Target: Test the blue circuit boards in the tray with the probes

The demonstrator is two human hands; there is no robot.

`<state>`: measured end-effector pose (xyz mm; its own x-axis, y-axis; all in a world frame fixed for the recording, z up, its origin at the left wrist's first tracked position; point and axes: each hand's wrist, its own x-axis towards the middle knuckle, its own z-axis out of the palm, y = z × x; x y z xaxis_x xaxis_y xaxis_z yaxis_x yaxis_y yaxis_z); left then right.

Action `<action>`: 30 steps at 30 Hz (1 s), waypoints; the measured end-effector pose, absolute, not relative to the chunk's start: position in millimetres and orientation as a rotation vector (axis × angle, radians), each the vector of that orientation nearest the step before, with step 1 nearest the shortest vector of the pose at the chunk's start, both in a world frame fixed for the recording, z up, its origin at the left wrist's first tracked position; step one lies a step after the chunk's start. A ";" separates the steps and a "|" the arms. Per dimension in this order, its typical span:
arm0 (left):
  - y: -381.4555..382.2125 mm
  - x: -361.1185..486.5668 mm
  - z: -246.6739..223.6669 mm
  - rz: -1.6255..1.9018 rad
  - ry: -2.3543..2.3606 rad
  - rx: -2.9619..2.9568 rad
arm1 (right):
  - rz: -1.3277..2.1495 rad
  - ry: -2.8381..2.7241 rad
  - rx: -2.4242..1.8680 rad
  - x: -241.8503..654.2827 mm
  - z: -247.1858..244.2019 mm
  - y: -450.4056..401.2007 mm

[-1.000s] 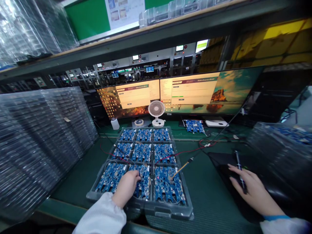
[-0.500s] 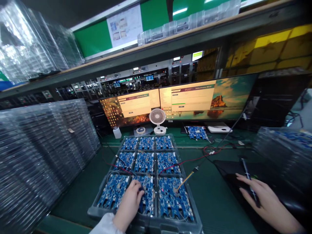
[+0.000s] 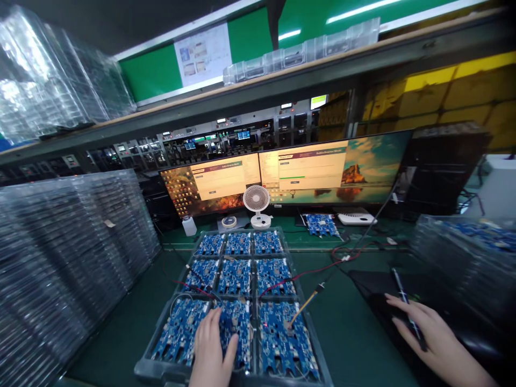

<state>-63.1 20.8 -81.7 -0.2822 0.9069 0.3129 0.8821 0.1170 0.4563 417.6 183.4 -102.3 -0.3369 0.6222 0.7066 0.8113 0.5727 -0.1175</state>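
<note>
My left hand (image 3: 213,344) lies over the front middle blue circuit board (image 3: 242,333), its fingers stretched out and the thumb apart. It covers the left part of that board and holds nothing I can see. The boards lie in a clear plastic tray (image 3: 151,368) with several compartments. On the front right board (image 3: 278,344), a yellow-wired probe lead (image 3: 304,307) stands attached near the top, and a small red light glows. My right hand (image 3: 431,333) has a pen (image 3: 399,285) tucked between its fingers and rests by a dark mouse (image 3: 382,306), partly hidden.
Stacked clear trays (image 3: 72,258) rise at the left. Behind the board tray stand a small white fan (image 3: 257,199) and two monitors (image 3: 310,172). A red cable (image 3: 310,271) crosses the table. More trays with boards (image 3: 463,252) stand at the right, beyond the black mat (image 3: 363,277).
My left hand has opened from a pinch at the front middle board, its fingers now stretched out. The right hand stays by the mouse with the pen. The whole view has shifted slightly.
</note>
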 end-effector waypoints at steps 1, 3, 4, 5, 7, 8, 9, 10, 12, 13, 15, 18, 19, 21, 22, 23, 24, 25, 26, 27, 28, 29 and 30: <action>19.4 -59.4 -88.5 0.912 2.370 1.895 | -0.336 -2.072 -1.144 417.5 -102.6 183.2; 17.4 -49.8 -99.0 0.953 2.491 1.956 | -0.334 -2.069 -1.152 417.2 -103.6 183.1; 16.8 -44.7 -102.2 0.960 2.548 1.976 | -0.330 -2.064 -1.158 417.0 -104.3 183.2; 16.4 -40.1 -104.3 0.953 2.596 1.992 | -0.326 -2.060 -1.163 416.8 -105.1 183.2; 16.2 -33.7 -105.6 0.911 2.642 2.038 | -0.329 -2.044 -1.166 416.5 -106.3 183.3; 16.3 -32.0 -105.5 0.889 2.648 2.061 | -0.330 -2.039 -1.168 416.4 -106.6 183.3; 16.5 -31.4 -105.3 0.871 2.651 2.076 | -0.327 -2.035 -1.172 416.2 -106.7 183.3; 16.7 -31.3 -105.0 0.857 2.650 2.084 | -0.321 -2.036 -1.176 416.1 -106.6 183.2; 17.2 -32.2 -104.7 0.843 2.641 2.089 | -0.301 -2.035 -1.184 416.1 -106.0 183.1; 17.4 -32.5 -104.5 0.839 2.638 2.086 | -0.289 -2.035 -1.191 416.3 -105.6 183.0; 17.8 -32.4 -104.2 0.838 2.627 2.075 | -0.267 -2.038 -1.202 417.0 -104.9 182.8; 17.7 -30.9 -103.8 0.868 2.607 2.050 | -0.221 -2.050 -1.222 418.0 -104.1 182.0; 17.6 -30.4 -103.8 0.884 2.597 2.047 | -0.205 -2.047 -1.231 418.1 -104.0 181.7; 17.3 -30.0 -104.0 0.907 2.577 2.053 | -0.181 -2.035 -1.249 417.9 -103.6 181.2; 17.2 -30.1 -104.1 0.910 2.570 2.058 | -0.175 -2.028 -1.254 417.7 -103.4 181.1; 17.1 -30.2 -104.2 0.908 2.566 2.058 | -0.175 -2.023 -1.254 417.5 -103.3 180.9; 17.1 -30.3 -104.2 0.903 2.567 2.053 | -0.177 -2.025 -1.250 417.4 -103.2 180.9; 17.2 -30.3 -104.1 0.895 2.571 2.044 | -0.179 -2.030 -1.245 417.5 -103.2 180.9; 17.3 -30.3 -104.0 0.886 2.576 2.034 | -0.182 -2.034 -1.240 417.6 -103.4 181.0; 17.5 -30.1 -103.8 0.879 2.582 2.025 | -0.184 -2.036 -1.236 417.9 -103.7 181.3; 17.7 -29.9 -103.7 0.872 2.587 2.021 | -0.187 -2.035 -1.233 418.2 -104.2 181.5; 17.9 -29.6 -103.8 0.869 2.592 2.023 | -0.189 -2.033 -1.230 418.5 -104.8 181.8; 18.2 -29.3 -103.9 0.869 2.594 2.030 | -0.192 -2.027 -1.226 418.7 -105.5 182.1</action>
